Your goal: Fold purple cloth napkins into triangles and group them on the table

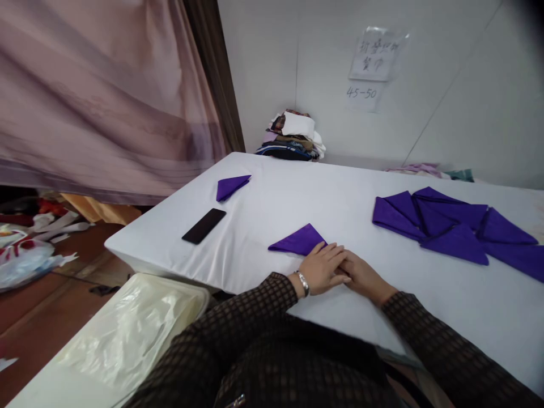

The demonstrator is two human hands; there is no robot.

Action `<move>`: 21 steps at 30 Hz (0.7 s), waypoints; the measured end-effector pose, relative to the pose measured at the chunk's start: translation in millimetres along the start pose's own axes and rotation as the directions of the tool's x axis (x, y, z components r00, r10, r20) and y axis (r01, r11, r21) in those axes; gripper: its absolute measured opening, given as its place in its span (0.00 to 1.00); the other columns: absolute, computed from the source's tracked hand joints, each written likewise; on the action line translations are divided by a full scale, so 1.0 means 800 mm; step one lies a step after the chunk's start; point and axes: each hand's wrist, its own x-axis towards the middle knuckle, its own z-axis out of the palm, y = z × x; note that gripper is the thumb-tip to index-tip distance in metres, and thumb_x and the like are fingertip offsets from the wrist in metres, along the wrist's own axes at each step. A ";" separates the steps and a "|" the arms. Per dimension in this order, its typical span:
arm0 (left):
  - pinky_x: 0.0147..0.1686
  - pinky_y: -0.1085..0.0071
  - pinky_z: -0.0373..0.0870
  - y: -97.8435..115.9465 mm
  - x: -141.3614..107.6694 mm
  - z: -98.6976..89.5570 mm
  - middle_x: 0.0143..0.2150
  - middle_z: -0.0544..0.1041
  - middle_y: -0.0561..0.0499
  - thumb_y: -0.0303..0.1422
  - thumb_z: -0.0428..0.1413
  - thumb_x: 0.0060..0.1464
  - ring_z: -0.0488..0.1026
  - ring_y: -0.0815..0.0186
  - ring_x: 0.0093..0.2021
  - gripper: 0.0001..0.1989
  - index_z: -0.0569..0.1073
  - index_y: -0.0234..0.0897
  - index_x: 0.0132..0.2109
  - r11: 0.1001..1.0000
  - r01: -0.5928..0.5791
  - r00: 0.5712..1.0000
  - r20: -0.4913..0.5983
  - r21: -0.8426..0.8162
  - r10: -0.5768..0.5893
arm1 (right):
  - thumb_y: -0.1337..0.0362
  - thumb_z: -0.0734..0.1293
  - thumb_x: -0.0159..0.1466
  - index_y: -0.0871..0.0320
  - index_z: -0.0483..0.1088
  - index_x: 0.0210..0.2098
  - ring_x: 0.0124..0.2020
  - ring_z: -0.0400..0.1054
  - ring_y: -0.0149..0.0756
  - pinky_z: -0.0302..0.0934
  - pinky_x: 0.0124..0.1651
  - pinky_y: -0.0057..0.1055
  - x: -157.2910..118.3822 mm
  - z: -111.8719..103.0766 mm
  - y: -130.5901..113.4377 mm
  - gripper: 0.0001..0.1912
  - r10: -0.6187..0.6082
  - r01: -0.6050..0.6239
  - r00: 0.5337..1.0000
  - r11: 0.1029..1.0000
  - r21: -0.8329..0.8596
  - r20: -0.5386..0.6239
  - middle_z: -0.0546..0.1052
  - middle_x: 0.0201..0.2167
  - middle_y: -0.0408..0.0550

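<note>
My left hand, with a silver bracelet at its wrist, rests at the near edge of the white-covered table. Its fingers lie stretched out across my right hand. The right hand's fingers are mostly hidden beneath the left, so their pose is unclear. Just beyond the left fingertips lies a purple napkin folded into a triangle; the fingertips overlap its right corner, and whether they touch it is hard to tell. Another folded purple napkin sits farther back on the left. Several more folded purple napkins overlap in a group at the right.
A black phone-like slab lies on the tablecloth at left. Folded clothes are stacked at the back against the wall. Below the left table edge stands a pale bin with a plastic liner. A pink curtain hangs at left.
</note>
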 end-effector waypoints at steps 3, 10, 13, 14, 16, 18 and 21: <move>0.66 0.58 0.47 -0.005 -0.001 0.016 0.66 0.58 0.50 0.53 0.44 0.57 0.51 0.60 0.66 0.34 0.53 0.42 0.66 0.990 0.124 0.989 0.077 0.064 -0.129 | 0.64 0.58 0.66 0.57 0.67 0.53 0.52 0.65 0.43 0.65 0.52 0.45 -0.003 0.002 0.003 0.17 0.034 -0.034 0.999 0.999 -0.008 0.007 0.71 0.49 0.56; 0.64 0.47 0.39 -0.057 -0.059 0.005 0.68 0.50 0.43 0.58 0.38 0.56 0.42 0.54 0.68 0.41 0.52 0.31 0.66 0.948 0.292 0.925 0.214 0.127 -0.314 | 0.65 0.58 0.66 0.55 0.68 0.52 0.52 0.65 0.42 0.64 0.54 0.45 -0.012 0.009 0.013 0.17 0.049 -0.050 0.999 0.996 -0.073 -0.009 0.70 0.52 0.54; 0.64 0.48 0.41 -0.073 -0.085 -0.011 0.68 0.50 0.43 0.54 0.40 0.58 0.44 0.54 0.68 0.37 0.53 0.34 0.65 0.919 0.361 0.899 0.203 0.157 -0.388 | 0.66 0.57 0.66 0.55 0.69 0.52 0.53 0.65 0.42 0.64 0.56 0.43 -0.012 0.008 0.011 0.17 0.062 -0.063 0.998 0.995 -0.075 -0.009 0.70 0.52 0.53; 0.64 0.47 0.41 -0.078 -0.092 -0.016 0.68 0.52 0.44 0.52 0.41 0.59 0.45 0.55 0.68 0.34 0.54 0.35 0.65 0.904 0.395 0.886 0.191 0.165 -0.422 | 0.66 0.57 0.66 0.56 0.69 0.52 0.53 0.65 0.42 0.64 0.56 0.42 -0.012 0.007 0.010 0.17 0.065 -0.066 0.998 0.995 -0.077 -0.011 0.70 0.52 0.54; 0.63 0.47 0.44 -0.089 -0.105 -0.027 0.66 0.56 0.46 0.44 0.42 0.62 0.50 0.56 0.67 0.27 0.56 0.37 0.64 0.862 0.478 0.852 0.147 0.170 -0.502 | 0.66 0.57 0.66 0.56 0.70 0.51 0.53 0.65 0.42 0.64 0.56 0.41 -0.012 0.007 0.008 0.17 0.066 -0.067 0.998 0.994 -0.083 -0.018 0.70 0.51 0.54; 0.62 0.51 0.50 -0.101 -0.113 -0.037 0.63 0.64 0.46 0.37 0.42 0.62 0.57 0.58 0.63 0.22 0.61 0.37 0.61 0.828 0.541 0.828 0.080 0.146 -0.555 | 0.66 0.57 0.65 0.56 0.70 0.50 0.52 0.66 0.41 0.64 0.55 0.40 -0.012 0.007 0.008 0.17 0.067 -0.068 0.998 0.994 -0.088 -0.023 0.71 0.51 0.54; 0.56 0.62 0.60 -0.114 -0.115 -0.051 0.53 0.73 0.46 0.33 0.42 0.61 0.66 0.61 0.55 0.18 0.70 0.35 0.53 0.837 0.538 0.841 0.001 0.101 -0.540 | 0.67 0.57 0.65 0.57 0.71 0.50 0.52 0.66 0.41 0.65 0.55 0.40 -0.012 0.007 0.009 0.17 0.071 -0.072 0.997 0.993 -0.095 -0.022 0.71 0.51 0.54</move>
